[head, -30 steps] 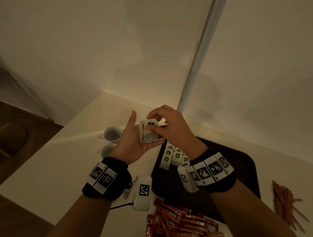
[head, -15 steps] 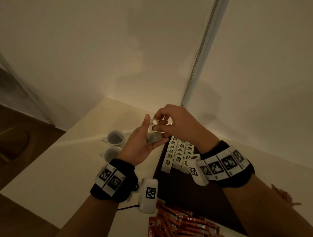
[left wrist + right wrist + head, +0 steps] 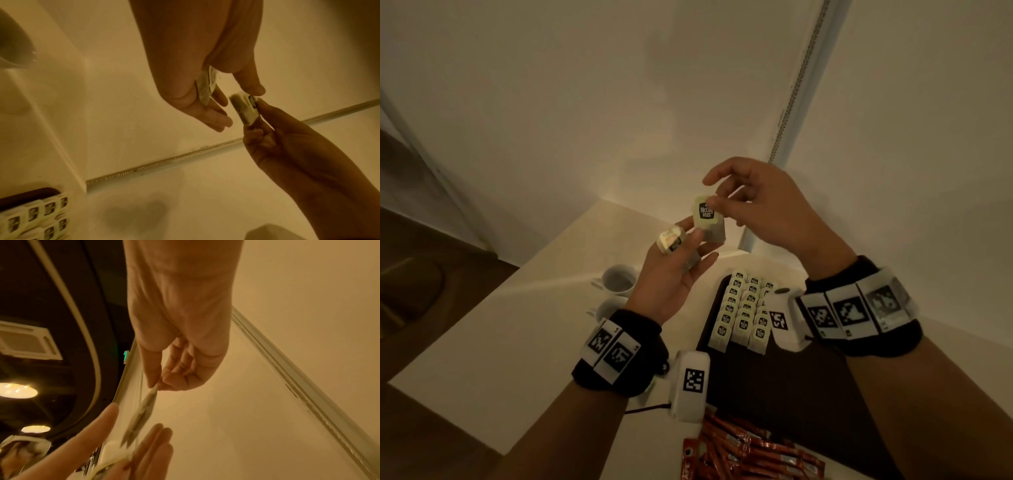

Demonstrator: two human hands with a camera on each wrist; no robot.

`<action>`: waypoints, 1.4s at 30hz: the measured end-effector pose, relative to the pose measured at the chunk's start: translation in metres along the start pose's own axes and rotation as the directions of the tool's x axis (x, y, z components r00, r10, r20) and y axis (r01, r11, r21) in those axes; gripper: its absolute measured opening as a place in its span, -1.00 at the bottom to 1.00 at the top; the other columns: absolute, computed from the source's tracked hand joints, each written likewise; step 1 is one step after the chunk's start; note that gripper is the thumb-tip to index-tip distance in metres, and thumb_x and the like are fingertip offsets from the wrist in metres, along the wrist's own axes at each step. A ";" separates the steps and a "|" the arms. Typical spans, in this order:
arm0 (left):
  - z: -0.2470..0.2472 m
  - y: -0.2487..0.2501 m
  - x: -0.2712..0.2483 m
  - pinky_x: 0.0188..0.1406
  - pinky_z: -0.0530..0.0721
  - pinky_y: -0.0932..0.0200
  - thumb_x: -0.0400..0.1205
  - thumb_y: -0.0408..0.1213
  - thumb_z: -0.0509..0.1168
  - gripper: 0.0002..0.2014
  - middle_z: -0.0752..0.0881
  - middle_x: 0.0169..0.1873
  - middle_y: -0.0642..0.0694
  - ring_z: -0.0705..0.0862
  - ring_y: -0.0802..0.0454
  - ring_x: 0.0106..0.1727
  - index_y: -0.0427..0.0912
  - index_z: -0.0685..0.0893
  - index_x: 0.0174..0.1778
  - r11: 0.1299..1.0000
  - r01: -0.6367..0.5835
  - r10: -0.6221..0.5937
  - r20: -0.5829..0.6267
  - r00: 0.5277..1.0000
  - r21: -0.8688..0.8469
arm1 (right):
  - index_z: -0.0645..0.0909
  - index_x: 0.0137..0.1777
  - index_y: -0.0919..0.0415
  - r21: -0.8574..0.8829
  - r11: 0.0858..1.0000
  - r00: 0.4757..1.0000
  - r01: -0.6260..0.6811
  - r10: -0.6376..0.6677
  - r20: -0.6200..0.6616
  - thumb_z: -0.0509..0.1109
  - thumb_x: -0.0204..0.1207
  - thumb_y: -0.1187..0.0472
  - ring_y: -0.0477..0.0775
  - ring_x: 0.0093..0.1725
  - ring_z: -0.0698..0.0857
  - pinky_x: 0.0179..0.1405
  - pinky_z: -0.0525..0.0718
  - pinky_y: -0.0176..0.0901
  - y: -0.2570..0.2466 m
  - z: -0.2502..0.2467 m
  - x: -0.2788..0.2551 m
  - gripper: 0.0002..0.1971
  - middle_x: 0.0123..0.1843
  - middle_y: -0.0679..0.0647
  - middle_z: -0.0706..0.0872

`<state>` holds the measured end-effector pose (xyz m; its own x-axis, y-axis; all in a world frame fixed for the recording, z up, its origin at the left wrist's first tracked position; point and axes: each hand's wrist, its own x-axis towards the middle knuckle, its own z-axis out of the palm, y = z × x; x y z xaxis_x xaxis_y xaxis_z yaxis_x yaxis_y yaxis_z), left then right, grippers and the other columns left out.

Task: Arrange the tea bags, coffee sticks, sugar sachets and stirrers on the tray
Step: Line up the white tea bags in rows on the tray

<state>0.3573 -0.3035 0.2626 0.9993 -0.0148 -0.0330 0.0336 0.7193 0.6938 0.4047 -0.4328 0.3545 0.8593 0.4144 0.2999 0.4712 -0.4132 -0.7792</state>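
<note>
My right hand (image 3: 711, 202) pinches a single tea bag (image 3: 706, 216) by its top edge, so it hangs just above my left hand (image 3: 683, 240). This same tea bag (image 3: 245, 109) shows beside the left fingertips in the left wrist view, and edge-on (image 3: 141, 412) in the right wrist view. My left hand holds a small stack of tea bags (image 3: 669, 240) under its thumb, against the fingers. Several tea bags (image 3: 744, 310) lie in neat rows at the far left corner of the dark tray (image 3: 784, 383).
Red coffee sticks (image 3: 743, 452) are piled at the tray's near left corner. Two white cups (image 3: 618, 279) stand on the cream table (image 3: 482, 342) left of the tray. White walls meet in a corner just behind.
My right hand has drawn one tea bag off the stack in my left hand and lifted it up and away. Both hands have risen a little.
</note>
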 end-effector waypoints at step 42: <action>0.005 -0.022 0.001 -0.33 0.71 0.31 0.44 -0.23 0.35 -0.77 0.82 -0.19 -0.04 0.78 0.08 -0.22 -0.14 0.64 0.00 1.000 -0.020 0.021 -0.079 0.997 0.014 | 0.72 -0.11 0.13 -0.060 0.998 0.999 -0.032 0.031 -0.026 0.44 0.51 0.19 -0.24 -0.43 0.59 -0.45 0.54 -0.49 0.013 -0.012 -0.005 -0.95 -0.33 -0.12 0.69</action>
<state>0.3575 -0.3230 0.2510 0.9957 0.0549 -0.0750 0.0139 0.7097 0.7044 0.4091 -0.4503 0.3495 0.8783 0.3801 0.2899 0.4542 -0.4743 -0.7542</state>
